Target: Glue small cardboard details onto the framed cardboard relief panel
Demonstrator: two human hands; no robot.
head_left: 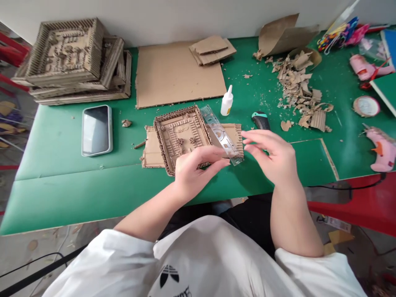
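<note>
A cardboard tray (204, 123) with corrugated walls and small raised cardboard pieces inside lies on a flat cardboard piece (153, 150). Along its right side a clear plastic ruler (220, 134) with cut-out shapes rests slantwise over a ribbed cardboard strip (236, 134). My left hand (193, 171) is over the tray's near right corner, fingertips at the ruler's near end, thumb and fingers slightly apart. To the right, my right hand (274, 154) hovers by the strip's right edge, its fingers apart with nothing visible in them. A cutter (260, 120) lies just beyond it.
Behind the ruler stands a white glue bottle (227, 103). A phone (97, 130) lies left, near stacked cardboard trays (64, 53). A cardboard sheet (176, 78) is at the back. Scraps (297, 82), a tape roll (366, 106) and a pink glue gun (383, 148) occupy the right.
</note>
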